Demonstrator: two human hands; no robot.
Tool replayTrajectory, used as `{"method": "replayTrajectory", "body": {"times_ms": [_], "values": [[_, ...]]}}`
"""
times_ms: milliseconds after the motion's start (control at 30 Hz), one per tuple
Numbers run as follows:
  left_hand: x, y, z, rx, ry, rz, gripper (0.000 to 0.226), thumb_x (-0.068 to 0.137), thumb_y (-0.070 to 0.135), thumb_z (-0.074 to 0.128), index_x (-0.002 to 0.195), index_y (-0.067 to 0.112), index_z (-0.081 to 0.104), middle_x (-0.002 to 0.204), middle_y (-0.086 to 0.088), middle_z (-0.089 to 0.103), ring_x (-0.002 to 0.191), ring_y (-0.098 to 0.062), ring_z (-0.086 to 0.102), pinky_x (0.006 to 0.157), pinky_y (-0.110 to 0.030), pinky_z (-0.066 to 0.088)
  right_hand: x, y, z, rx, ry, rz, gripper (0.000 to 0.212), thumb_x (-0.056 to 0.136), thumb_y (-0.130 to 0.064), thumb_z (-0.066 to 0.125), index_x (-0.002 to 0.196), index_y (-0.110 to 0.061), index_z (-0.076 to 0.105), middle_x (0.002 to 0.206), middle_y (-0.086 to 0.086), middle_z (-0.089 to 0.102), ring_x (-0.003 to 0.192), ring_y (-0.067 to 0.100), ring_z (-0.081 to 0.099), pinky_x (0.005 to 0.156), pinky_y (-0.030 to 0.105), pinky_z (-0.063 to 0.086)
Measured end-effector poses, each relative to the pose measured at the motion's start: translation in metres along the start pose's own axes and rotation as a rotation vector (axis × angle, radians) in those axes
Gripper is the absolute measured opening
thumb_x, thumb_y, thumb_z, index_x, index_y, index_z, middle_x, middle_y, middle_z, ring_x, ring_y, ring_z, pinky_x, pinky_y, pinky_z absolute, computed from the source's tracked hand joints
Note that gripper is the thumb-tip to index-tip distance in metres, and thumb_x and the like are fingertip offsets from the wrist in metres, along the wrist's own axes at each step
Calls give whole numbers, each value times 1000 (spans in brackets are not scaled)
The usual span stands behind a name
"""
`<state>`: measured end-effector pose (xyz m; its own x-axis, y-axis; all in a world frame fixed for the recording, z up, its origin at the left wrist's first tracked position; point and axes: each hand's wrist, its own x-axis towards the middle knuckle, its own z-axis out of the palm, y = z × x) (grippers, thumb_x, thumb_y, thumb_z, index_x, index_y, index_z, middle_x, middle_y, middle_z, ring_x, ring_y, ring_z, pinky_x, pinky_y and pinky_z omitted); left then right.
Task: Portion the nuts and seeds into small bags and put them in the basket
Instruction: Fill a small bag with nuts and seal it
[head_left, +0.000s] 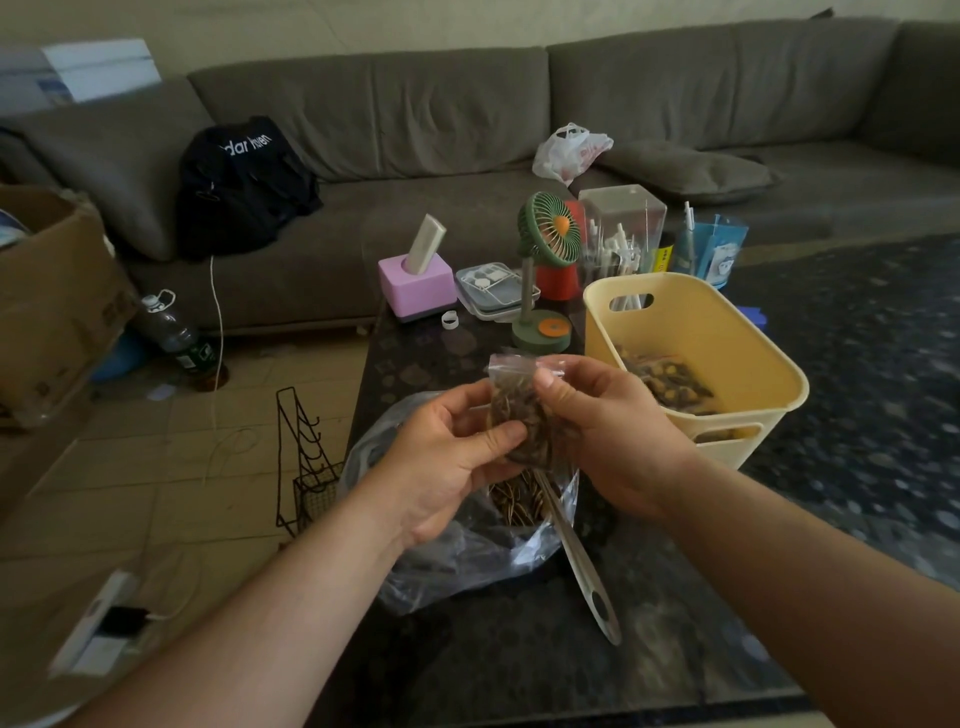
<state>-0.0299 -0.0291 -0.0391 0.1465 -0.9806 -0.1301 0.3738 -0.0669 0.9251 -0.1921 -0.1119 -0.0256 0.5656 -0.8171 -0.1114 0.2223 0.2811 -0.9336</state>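
The left hand (457, 441) cups the small bag (524, 410) of seeds from below while the right hand (602, 421) pinches its top, probably to seal it before the basket (727, 332).

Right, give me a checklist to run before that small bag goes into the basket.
1. Small bag held by both the left hand and the right hand: ok.
2. Bag filled with seeds: ok.
3. Zip strip fully sealed: cannot tell.
4. Yellow basket close on the right, open top: ok.
5. Room left in basket: ok.
6. Scoop parked in the big seed bag: ok.
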Motion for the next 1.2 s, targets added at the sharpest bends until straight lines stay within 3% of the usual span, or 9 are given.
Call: {"method": "replayTrajectory", "body": {"times_ms": [167, 367, 533, 600, 733, 833, 933, 1100, 1200], "values": [[-1, 0, 3, -20, -26, -12, 49, 82, 10, 76, 130, 14, 66, 117, -12, 77, 106, -29, 77, 79, -40, 65, 2, -2, -3, -30, 90, -21, 9, 98, -12, 68, 99, -5, 71, 93, 20, 74, 83, 30, 73, 73, 43, 63], [0, -2, 9, 97, 181, 83, 12, 98, 23, 71, 107, 18, 77, 103, -10, 79, 97, -23, 77, 73, -36, 63, 3, 1, -1, -52, 83, -9, 9, 97, -14, 70, 100, -6, 73, 90, 17, 75, 82, 27, 74, 73, 38, 61], [1, -5, 13, 92, 260, 141, 8, 100, 19, 70, 106, 17, 75, 100, -7, 78, 91, -21, 76, 75, -41, 65, 0, 3, 1, -77, 99, -27, 10, 98, -11, 69, 102, -2, 70, 88, 15, 74, 76, 23, 74, 67, 32, 61], [1, -5, 15, 36, 276, 132, 6, 102, 20, 69, 104, 19, 74, 102, -9, 78, 90, -21, 77, 70, -36, 63, 0, 5, 2, -91, 118, -20, 16, 99, -11, 68, 107, 2, 69, 94, 19, 75, 81, 26, 75, 72, 37, 64], [2, -4, 18, -107, 284, 78, 11, 102, 22, 67, 111, 16, 72, 103, -10, 79, 89, -21, 77, 69, -34, 62, -1, 5, 3, -57, 78, 6, 21, 100, -14, 67, 112, 2, 70, 106, 23, 76, 98, 35, 76, 90, 49, 62], [1, -2, 17, -135, 194, 18, 24, 92, 27, 73, 114, 19, 73, 110, -11, 79, 97, -24, 77, 79, -41, 63, -2, 4, 4, -88, 108, -4, 18, 98, -14, 70, 108, 0, 71, 101, 20, 78, 94, 33, 77, 84, 45, 64], [1, -4, 18, -63, 157, 26, 24, 92, 16, 74, 115, 18, 73, 110, -11, 80, 95, -23, 78, 87, -48, 61, 0, 5, 2, -126, 175, -33, 11, 97, -12, 72, 102, -2, 73, 94, 18, 78, 89, 32, 77, 78, 42, 64], [2, -1, 19, -103, 214, 17, 38, 88, 11, 76, 126, 12, 71, 112, -11, 81, 94, -21, 80, 78, -36, 63, -2, 5, 4, -71, 3, 14, 39, 83, -21, 76, 115, 0, 72, 109, 21, 77, 104, 36, 76, 92, 50, 61], [3, -1, 17, -99, 221, 18, 49, 76, 17, 79, 124, 11, 72, 111, -11, 81, 93, -21, 80, 83, -40, 62, -2, 7, 3, -113, 11, 7, 36, 83, -20, 77, 111, 1, 73, 107, 23, 77, 104, 39, 75, 93, 54, 61]]}}
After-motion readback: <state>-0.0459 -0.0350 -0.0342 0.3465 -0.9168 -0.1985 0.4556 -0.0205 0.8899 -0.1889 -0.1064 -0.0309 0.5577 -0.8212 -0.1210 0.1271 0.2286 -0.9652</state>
